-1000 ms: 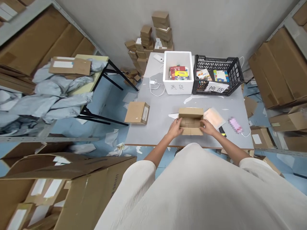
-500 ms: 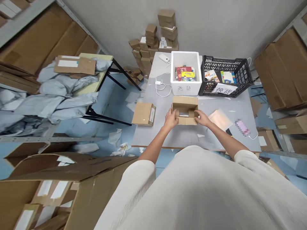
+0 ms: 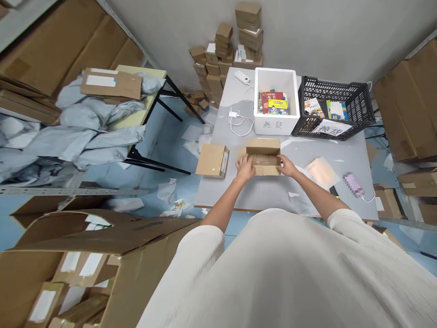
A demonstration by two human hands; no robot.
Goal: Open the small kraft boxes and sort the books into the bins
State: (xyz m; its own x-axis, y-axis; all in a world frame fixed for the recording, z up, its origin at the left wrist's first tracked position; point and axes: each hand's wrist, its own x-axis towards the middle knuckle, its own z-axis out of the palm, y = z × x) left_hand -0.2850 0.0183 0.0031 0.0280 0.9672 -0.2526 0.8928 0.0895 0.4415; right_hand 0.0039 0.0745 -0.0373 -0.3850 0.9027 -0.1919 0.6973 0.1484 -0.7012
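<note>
Table (image 3: 262, 193): free strip in front of open box (image 3: 263, 170), up to near edge. Behind open box, white bin (image 3: 276, 127) and black crate (image 3: 363, 116) block way. On left, narrow gap between closed box (image 3: 210, 160) and left hand (image 3: 245, 169). On right, right hand (image 3: 287, 166) closes side; flat packet (image 3: 322, 172) lies beyond.

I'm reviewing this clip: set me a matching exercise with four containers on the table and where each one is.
Things:
1. open cardboard box
2. closed cardboard box
3. white bin
4. black crate

Places:
A. at the left edge of the table
B. the right one of the two containers at the table's far side
C. between the left hand and the right hand
D. the left one of the two containers at the table's far side

Pairs: 1-C, 2-A, 3-D, 4-B
</note>
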